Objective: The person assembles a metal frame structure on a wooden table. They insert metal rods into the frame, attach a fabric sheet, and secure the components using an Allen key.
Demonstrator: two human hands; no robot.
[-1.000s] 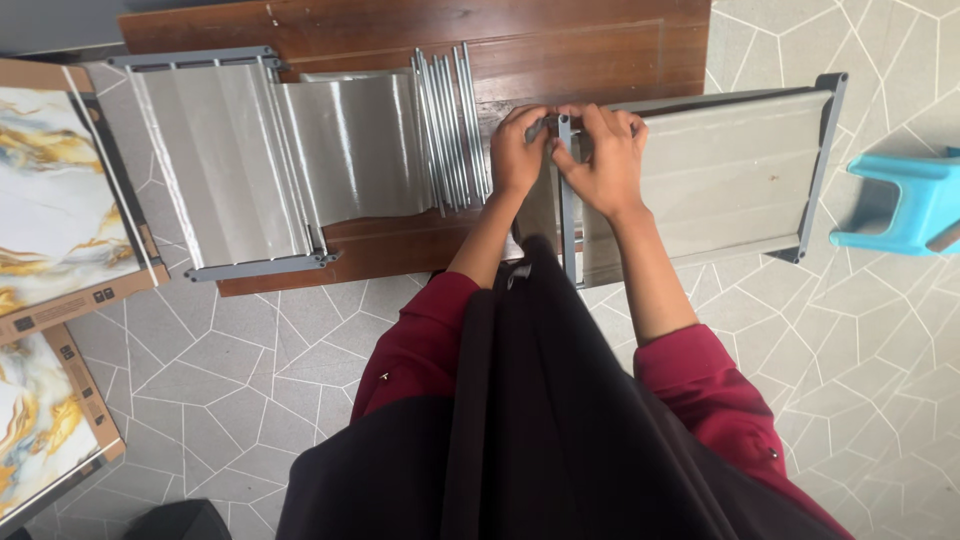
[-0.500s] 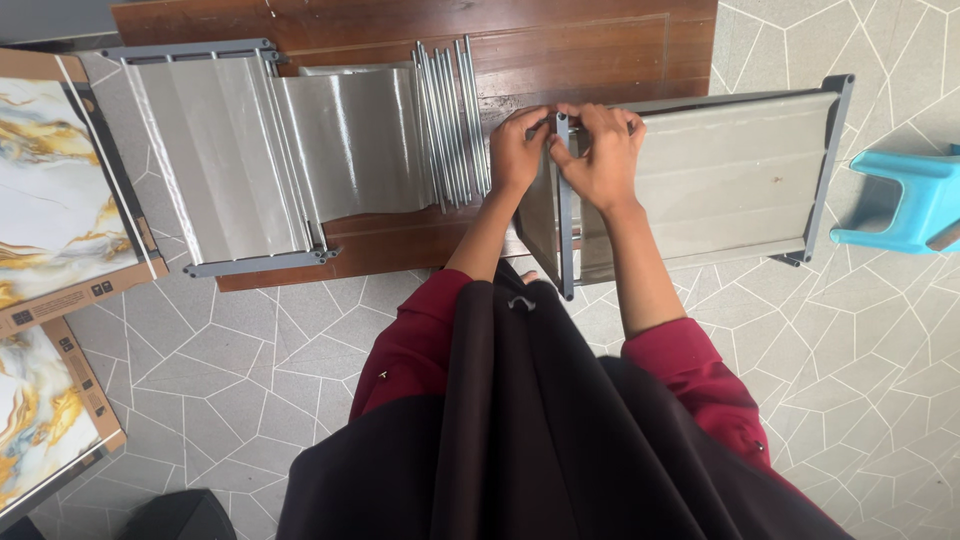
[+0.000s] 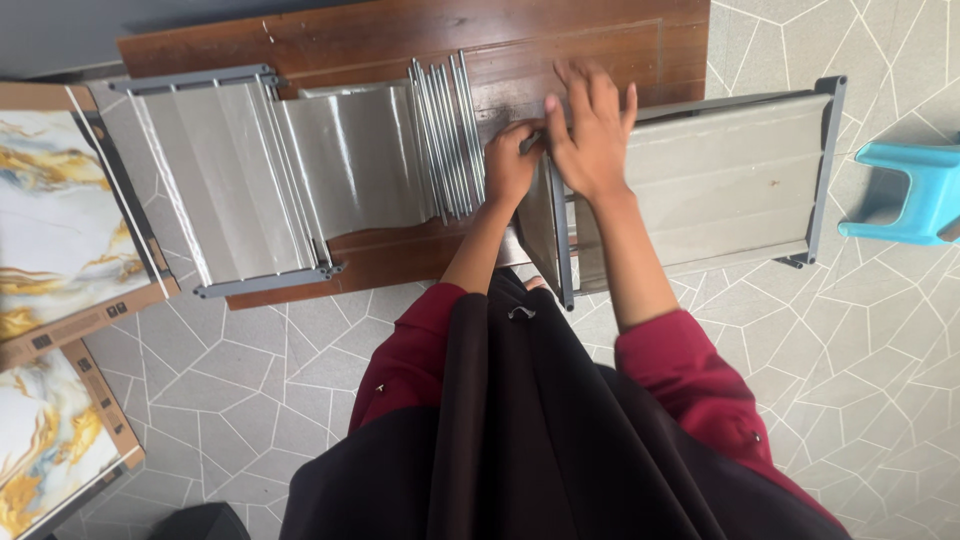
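Note:
A grey folding panel assembly lies across a brown wooden table (image 3: pixel 380 35). Its left framed panel (image 3: pixel 215 180) lies flat, joined to a grey sheet (image 3: pixel 355 160) and a stack of folded slats (image 3: pixel 447 130). The right framed panel (image 3: pixel 720 180) juts out past the table's right edge. My left hand (image 3: pixel 510 165) is curled on the dark frame bar (image 3: pixel 560 240) at the near end of the right panel. My right hand (image 3: pixel 592 130) rests over the same joint with its fingers spread apart.
A blue plastic stool (image 3: pixel 905 195) stands on the tiled floor (image 3: pixel 850 350) at the right. Two flat cardboard boxes with marble-patterned faces, the upper one (image 3: pixel 50 220) and the lower one (image 3: pixel 50 450), lie at the left. My dark apron and red sleeves fill the lower middle.
My right hand has gone from gripping the frame joint to fingers lifted and spread. The left hand stays curled at the same spot. The panels have not moved.

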